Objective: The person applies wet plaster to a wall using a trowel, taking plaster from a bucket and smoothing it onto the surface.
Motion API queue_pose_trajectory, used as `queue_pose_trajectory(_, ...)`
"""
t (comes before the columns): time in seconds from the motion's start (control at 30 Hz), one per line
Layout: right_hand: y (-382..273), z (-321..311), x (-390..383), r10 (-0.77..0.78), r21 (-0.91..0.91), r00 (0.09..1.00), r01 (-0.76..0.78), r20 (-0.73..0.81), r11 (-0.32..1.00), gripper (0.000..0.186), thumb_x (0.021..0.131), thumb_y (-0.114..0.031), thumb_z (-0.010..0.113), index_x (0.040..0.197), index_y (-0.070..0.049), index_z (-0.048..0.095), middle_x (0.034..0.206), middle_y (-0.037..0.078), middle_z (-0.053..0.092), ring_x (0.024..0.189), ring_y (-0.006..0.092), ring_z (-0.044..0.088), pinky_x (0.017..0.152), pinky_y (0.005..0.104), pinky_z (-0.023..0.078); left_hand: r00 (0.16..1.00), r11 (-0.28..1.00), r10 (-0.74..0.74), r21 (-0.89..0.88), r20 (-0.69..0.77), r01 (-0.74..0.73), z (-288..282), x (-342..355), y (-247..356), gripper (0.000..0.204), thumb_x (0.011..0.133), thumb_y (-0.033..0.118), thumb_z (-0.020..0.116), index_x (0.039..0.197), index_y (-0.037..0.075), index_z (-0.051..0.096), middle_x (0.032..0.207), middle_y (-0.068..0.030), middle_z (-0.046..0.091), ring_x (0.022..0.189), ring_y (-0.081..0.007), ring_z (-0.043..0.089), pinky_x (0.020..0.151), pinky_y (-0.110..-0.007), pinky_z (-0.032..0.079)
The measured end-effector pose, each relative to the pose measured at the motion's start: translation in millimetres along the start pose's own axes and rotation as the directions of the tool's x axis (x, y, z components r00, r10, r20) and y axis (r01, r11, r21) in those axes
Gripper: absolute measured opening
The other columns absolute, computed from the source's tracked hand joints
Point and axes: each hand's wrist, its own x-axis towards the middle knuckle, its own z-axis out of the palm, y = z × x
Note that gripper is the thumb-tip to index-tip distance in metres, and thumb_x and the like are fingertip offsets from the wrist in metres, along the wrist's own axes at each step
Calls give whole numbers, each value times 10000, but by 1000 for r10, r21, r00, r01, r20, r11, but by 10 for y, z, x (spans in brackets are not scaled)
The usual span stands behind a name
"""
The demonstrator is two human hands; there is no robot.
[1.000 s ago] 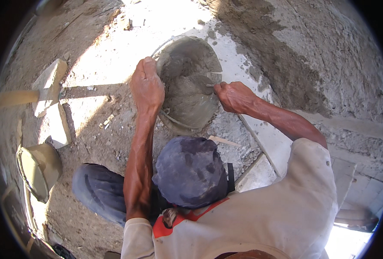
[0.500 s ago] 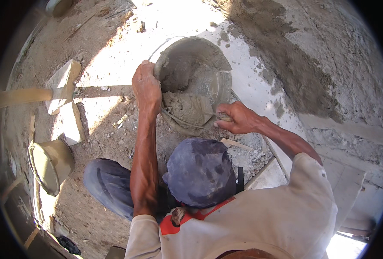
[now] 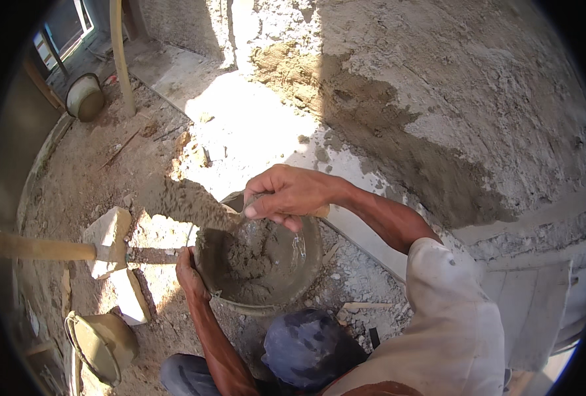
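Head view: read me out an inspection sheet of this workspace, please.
Surface: dirt ground, scattered with rubble, partly sunlit.
Job's things: grey bucket holding wet mortar; trowel loaded with mortar, raised at the bucket's far left.
Clutter: two pale blocks, two more buckets on the left.
Hands: right hand closed on the trowel; left hand against the bucket's left side, grip unclear.
Cables: nothing seen.
Surroundings: rough wall with a darker patch; wooden post.

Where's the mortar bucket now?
Head view, below and left of centre: the bucket, with the left hand at its left rim and the right hand above.
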Motion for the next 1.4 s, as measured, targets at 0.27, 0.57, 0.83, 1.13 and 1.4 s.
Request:
queue_pose_trajectory(0.27,508,-2178,-384,-59,-12,355,133,-933,991,268,1052,-257,595,862,-69,610,663,-10,554,451,90,484,390,288,409,995,996,62,75,-82,-56,334,-18,-106,388,1120,355,463,1011,50,677,887,-4,606,820,-130,543,759,-323,482)
queue_pose_trajectory(0.57,1315,-72,-1688,124,-51,650,-243,-750,969,289,1020,-297,657,1014,-8,647,738,50,635,574,161,620,530,332,500,987,915,163,375,1,-151,725,-216,223,384,1108,286,433,909,25,632,843,-18,556,770,-146,477,727,-359,436)
queue_pose_trajectory(0.83,1878,595,-1388,-109,-777,831,-452,-545,438,248,943,-168,670,1107,9,611,941,238,675,855,463,681,743,529,558,952,827,278,473,127,-304,1503,-777,354,446,1094,360,453,962,-30,624,816,-65,532,790,-179,462,750,-387,422)
queue_pose_trajectory(1.13,1890,1199,-944,1,-646,974,-150,-226,748,199,916,-114,630,956,81,642,710,286,655,714,466,690,662,530,533,947,823,311,474,84,-313,1592,-1021,262,480,1091,393,434,952,-31,611,764,-107,512,748,-212,467,714,-419,422)
queue_pose_trajectory(1.4,1359,1146,-1215,110,-456,975,-188,-193,870,247,932,-188,702,987,50,669,813,259,677,756,425,688,732,527,527,962,898,271,348,43,-269,1203,-660,285,418,1104,321,441,920,5,642,814,-36,555,761,-158,454,725,-382,429)
